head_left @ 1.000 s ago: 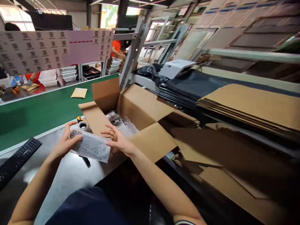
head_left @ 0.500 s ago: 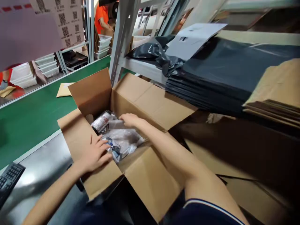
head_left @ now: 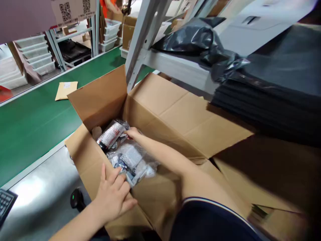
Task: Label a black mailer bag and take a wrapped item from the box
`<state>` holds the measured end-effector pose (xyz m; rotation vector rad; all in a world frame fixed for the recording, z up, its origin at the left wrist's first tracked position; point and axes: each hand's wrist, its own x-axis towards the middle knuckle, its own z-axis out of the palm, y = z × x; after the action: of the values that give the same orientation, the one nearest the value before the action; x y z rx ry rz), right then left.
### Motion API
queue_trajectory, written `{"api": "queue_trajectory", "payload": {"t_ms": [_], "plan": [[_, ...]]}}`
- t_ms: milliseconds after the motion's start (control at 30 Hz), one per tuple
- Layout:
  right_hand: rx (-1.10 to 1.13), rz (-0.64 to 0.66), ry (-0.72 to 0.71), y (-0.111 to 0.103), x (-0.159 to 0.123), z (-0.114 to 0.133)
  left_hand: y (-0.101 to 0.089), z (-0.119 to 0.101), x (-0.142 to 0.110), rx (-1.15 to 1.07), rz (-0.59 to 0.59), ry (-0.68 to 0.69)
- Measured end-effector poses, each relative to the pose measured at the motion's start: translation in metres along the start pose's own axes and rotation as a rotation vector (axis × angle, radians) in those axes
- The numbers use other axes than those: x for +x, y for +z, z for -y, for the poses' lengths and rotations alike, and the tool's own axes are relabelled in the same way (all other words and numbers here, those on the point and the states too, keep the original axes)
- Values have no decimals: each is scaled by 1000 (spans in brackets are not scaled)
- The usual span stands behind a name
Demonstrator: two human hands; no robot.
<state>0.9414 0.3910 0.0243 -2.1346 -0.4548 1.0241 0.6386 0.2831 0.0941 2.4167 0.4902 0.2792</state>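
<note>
An open cardboard box (head_left: 85, 157) stands before me with its flaps folded out. Inside lie a silvery bubble-wrapped cylinder (head_left: 111, 134) and a clear plastic bag (head_left: 132, 157) of small blue and white packets. My right hand (head_left: 134, 133) reaches deep into the box, beside the wrapped cylinder. Its fingers are curled at the edge of the plastic packaging and partly hidden; what they grip is unclear. My left hand (head_left: 115, 194) lies open on the near left flap, fingers spread, close to the bag.
A green conveyor belt (head_left: 37, 124) with a yellow padded envelope (head_left: 66, 90) runs beyond the box. A metal shelf post (head_left: 140, 40) and stacked black plastic bags (head_left: 263, 103) crowd the right. A black scanner (head_left: 77, 198) and a keyboard (head_left: 7, 202) rest on the metal table (head_left: 45, 197).
The view has come closer to the box and shifted. My right hand has moved further in, toward the wrapped cylinder. My left hand has slid along the flap toward me.
</note>
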Motion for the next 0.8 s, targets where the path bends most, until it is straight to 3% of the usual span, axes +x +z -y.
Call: {"api": "queue_trajectory", "payload": {"t_ms": [133,233,333,433,567,667,800], "plan": [[65,-28,-83,-68,-46,39,-13,-1,0,-82,-15,8],[324,49,-257,-121,-120,64,-29,-2,-2,-262,-89,18],[489,155,-410,-140,-210,74,-57,-8,-7,-625,-314,-76],[552,254,-476,-122,-287,75,-98,-25,-24,-1026,-500,-243],[599,380,-521,-64,-361,66,-139,-55,-69,-1336,-442,-259],[558,441,-554,-10,-401,51,-147,-68,-113,-1385,-485,-282],[532,475,-607,56,-446,25,-144,-62,-183,-1377,-702,-322]]}}
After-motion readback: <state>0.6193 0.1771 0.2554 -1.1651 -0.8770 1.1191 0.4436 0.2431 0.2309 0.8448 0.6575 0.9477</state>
